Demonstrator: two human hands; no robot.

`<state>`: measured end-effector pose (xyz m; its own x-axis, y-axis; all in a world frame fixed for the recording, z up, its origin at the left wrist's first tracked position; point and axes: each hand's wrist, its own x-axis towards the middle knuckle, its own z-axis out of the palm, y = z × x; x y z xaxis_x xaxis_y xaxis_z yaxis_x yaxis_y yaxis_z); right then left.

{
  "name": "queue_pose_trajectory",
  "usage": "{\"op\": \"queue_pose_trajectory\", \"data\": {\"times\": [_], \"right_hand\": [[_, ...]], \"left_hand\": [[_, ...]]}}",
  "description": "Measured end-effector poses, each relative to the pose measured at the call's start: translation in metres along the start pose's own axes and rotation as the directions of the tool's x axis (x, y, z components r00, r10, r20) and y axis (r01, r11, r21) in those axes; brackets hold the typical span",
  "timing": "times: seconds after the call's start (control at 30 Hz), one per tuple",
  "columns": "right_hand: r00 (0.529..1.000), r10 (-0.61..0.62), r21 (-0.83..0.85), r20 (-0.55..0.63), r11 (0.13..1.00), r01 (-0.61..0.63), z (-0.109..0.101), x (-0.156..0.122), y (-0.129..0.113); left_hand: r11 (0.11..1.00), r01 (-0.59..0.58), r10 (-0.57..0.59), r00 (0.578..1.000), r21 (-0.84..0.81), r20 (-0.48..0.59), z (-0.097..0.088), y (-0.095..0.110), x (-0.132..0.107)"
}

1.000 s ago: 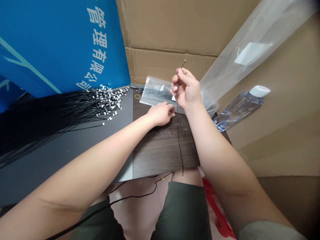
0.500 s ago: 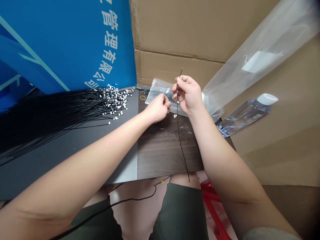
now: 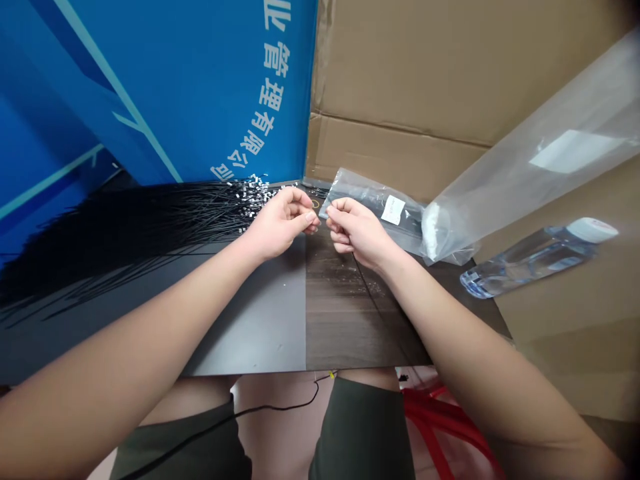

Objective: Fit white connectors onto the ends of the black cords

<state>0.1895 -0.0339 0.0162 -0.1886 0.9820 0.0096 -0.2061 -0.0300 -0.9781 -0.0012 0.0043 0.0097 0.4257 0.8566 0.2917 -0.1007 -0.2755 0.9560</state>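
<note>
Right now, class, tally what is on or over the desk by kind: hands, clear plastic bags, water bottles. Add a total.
Hands: 2, left hand and right hand
Clear plastic bags: 2, small bag and large bag
Water bottles: 1, water bottle
Total: 5

Left hand (image 3: 279, 225), right hand (image 3: 354, 232): pinched, close
</note>
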Motion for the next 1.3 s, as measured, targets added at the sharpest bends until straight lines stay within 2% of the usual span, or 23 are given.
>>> {"op": "queue_pose_trajectory", "data": {"times": [0.13, 0.27, 0.37, 0.57, 0.67, 0.77, 0.93, 1.03, 1.17, 1.3], "right_hand": [[0.992, -0.123, -0.182, 0.005, 0.976, 0.122, -0.001, -0.002, 0.000], [0.968, -0.248, -0.367, 0.039, 0.898, 0.244, -0.003, -0.001, 0.005], [0.943, -0.328, -0.426, 0.054, 0.847, 0.319, -0.004, -0.001, 0.009], [0.880, -0.475, -0.580, 0.000, 0.717, 0.387, -0.001, -0.005, 0.013], [0.867, -0.498, -0.598, -0.010, 0.698, 0.394, 0.001, -0.007, 0.011], [0.867, -0.499, -0.607, -0.008, 0.691, 0.393, -0.002, -0.006, 0.011], [0.866, -0.488, -0.636, 0.109, 0.635, 0.438, -0.009, -0.003, 0.012], [0.843, -0.526, -0.655, 0.112, 0.599, 0.461, -0.007, -0.005, 0.011], [0.817, -0.574, -0.676, 0.059, 0.579, 0.455, -0.003, -0.007, 0.010], [0.796, -0.603, -0.686, 0.045, 0.561, 0.463, -0.004, -0.007, 0.011]], "left_hand": [[0.998, -0.035, 0.034, 0.999, 0.058, 0.026, -0.001, -0.004, -0.001], [0.994, -0.054, 0.049, 0.997, 0.095, 0.053, -0.004, -0.004, -0.004], [1.000, -0.006, 0.006, 1.000, 0.002, 0.028, -0.003, -0.007, -0.006], [0.970, 0.047, -0.070, 0.994, -0.240, -0.088, 0.009, -0.011, -0.011], [0.951, 0.055, -0.101, 0.985, -0.303, -0.140, 0.014, -0.011, -0.013], [0.943, 0.044, -0.096, 0.985, -0.329, -0.143, 0.014, -0.011, -0.013], [0.970, -0.017, -0.005, 0.996, -0.244, -0.088, 0.008, -0.013, -0.010], [0.972, -0.019, -0.004, 0.995, -0.234, -0.097, 0.008, -0.012, -0.009], [0.955, 0.037, -0.076, 0.990, -0.295, -0.121, 0.010, -0.008, -0.011], [0.924, 0.196, -0.216, 0.976, -0.327, -0.027, 0.009, -0.005, -0.014]]}}
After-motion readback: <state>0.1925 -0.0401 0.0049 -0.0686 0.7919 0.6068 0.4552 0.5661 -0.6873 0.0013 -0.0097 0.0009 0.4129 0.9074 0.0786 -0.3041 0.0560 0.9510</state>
